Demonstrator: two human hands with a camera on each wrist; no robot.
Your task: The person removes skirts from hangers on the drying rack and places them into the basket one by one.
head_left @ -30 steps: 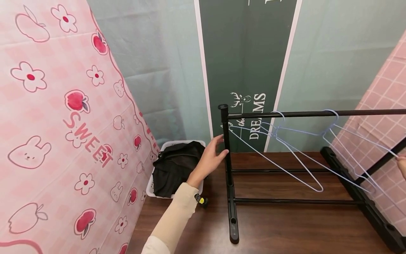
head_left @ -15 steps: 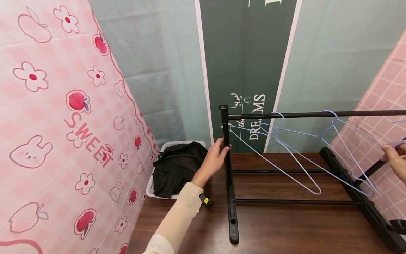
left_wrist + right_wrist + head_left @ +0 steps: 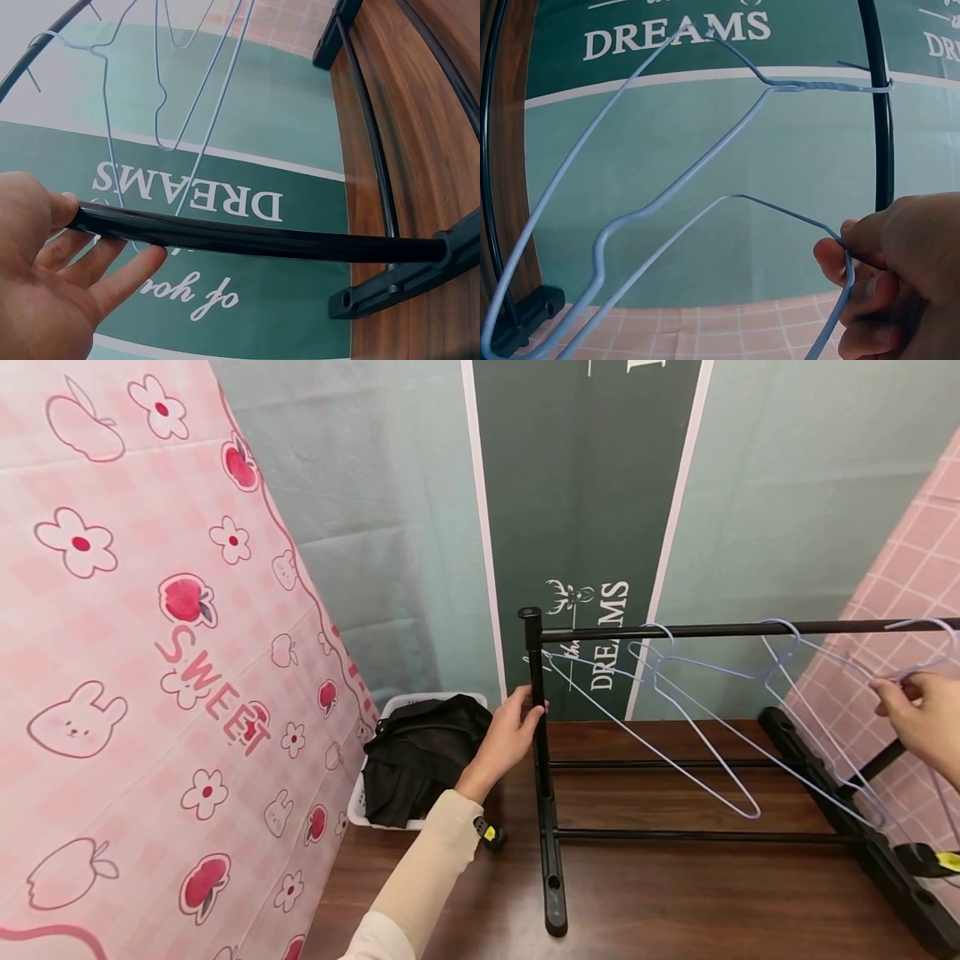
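My left hand (image 3: 507, 739) holds the black upright post (image 3: 541, 760) of a clothes rack, thumb on one side and fingers behind it. In the left wrist view the fingers reach past the post (image 3: 262, 241). My right hand (image 3: 926, 714) pinches a light-blue wire hanger (image 3: 847, 277) near its neck, between thumb and fingers. That hanger's hook (image 3: 930, 620) overlaps the top rail (image 3: 735, 630) in the head view; whether it rests there I cannot tell. Two similar hangers, one nearer the post (image 3: 669, 643) and another (image 3: 796, 643), hang bare from the rail.
A white basket (image 3: 356, 802) with black cloth (image 3: 423, 760) stands on the wooden floor left of the rack. Black feet (image 3: 553, 902) and lower crossbars (image 3: 697, 836) of the rack lie near the floor. Patterned curtains (image 3: 187, 693) border both sides and the back.
My left hand has closed round the post. My right hand has come in from the right edge, moving leftward with the hanger, whose hook is now at the rail's height.
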